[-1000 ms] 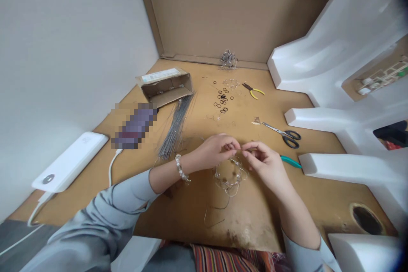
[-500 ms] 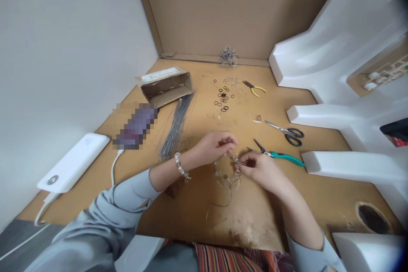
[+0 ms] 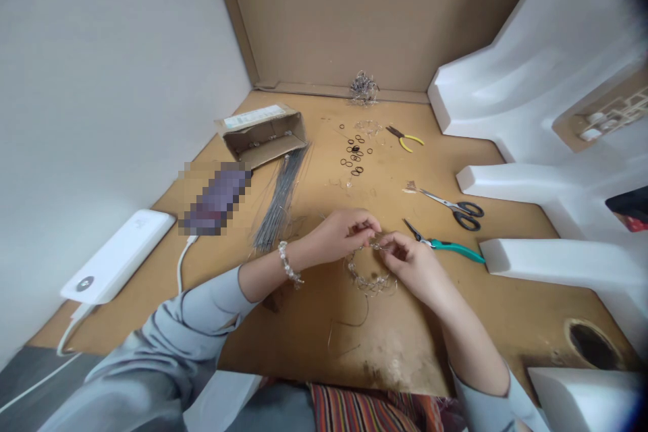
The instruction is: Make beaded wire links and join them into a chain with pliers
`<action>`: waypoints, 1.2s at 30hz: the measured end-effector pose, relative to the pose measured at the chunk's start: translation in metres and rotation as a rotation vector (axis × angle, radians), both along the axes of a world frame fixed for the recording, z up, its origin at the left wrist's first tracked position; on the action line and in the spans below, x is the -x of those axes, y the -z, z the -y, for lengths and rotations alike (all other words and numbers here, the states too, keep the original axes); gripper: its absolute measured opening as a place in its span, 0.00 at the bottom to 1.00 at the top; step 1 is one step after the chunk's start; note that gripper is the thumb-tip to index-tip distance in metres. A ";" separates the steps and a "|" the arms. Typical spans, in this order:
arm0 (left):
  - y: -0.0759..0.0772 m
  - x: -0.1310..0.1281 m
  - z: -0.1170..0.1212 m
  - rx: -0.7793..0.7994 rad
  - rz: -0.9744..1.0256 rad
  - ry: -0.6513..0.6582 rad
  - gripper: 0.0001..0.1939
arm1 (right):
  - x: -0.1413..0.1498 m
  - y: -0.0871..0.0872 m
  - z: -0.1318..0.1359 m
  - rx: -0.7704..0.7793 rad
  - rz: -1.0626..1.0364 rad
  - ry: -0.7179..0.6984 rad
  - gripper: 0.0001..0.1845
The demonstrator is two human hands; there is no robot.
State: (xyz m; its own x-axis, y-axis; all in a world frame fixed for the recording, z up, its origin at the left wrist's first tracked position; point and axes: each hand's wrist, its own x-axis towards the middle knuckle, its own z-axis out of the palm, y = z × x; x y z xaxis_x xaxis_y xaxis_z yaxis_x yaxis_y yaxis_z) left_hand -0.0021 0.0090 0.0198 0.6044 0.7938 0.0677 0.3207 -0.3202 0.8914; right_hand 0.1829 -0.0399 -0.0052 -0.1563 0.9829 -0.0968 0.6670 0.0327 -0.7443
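Note:
Over the front half of the table, a ring of thin wire with clear beads [image 3: 372, 283] hangs between my two hands. My right hand [image 3: 408, 258] pinches its upper right side. My left hand [image 3: 352, 235] is closed at the top of the ring, thumb and fingertips together near the right fingers; a fine wire end seems to lie there, but it is too small to tell clearly. A beaded bracelet [image 3: 288, 263] sits around my left wrist. Just right of my right hand lie green-handled pliers [image 3: 445, 246]. A loose curved wire [image 3: 365, 314] shows below the ring.
Black-handled scissors [image 3: 453, 208] and yellow-handled pliers [image 3: 405, 138] lie on the right. Small dark rings [image 3: 356, 156] are scattered mid-table. Grey wires [image 3: 278, 206] lie before an open cardboard box [image 3: 268, 138]. A white power bank [image 3: 119, 256] is at left, white foam blocks [image 3: 536, 260] at right.
The beaded ring has shifted slightly right and turned. My right hand has moved up and left, bringing its fingertips close to my left ones; the left hand has barely moved.

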 end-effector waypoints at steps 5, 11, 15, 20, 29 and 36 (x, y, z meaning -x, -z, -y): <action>0.003 0.000 -0.002 -0.066 -0.081 -0.028 0.08 | 0.001 -0.002 0.000 -0.006 0.025 0.043 0.08; -0.001 -0.002 0.001 -0.233 -0.169 0.043 0.10 | 0.005 -0.007 0.001 -0.040 0.095 0.049 0.06; 0.000 -0.002 0.004 -0.325 -0.204 0.097 0.13 | 0.006 -0.009 0.000 -0.054 0.139 0.074 0.06; 0.005 -0.006 0.010 -0.553 -0.356 0.091 0.15 | 0.006 -0.006 -0.001 -0.070 0.142 0.080 0.05; 0.008 -0.005 0.016 -0.902 -0.510 0.224 0.16 | 0.008 -0.007 -0.002 -0.049 0.141 0.095 0.05; 0.001 -0.002 0.011 -1.023 -0.493 0.382 0.15 | 0.006 -0.005 -0.002 -0.031 0.058 0.063 0.04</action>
State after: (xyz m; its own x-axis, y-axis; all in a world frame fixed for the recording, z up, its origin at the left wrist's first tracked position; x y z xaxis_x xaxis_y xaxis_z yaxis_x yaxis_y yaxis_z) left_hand -0.0005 -0.0020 0.0186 0.9276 0.2706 0.2576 0.2860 -0.9579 -0.0237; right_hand 0.1774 -0.0377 -0.0007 -0.0890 0.9933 -0.0737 0.7105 0.0114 -0.7036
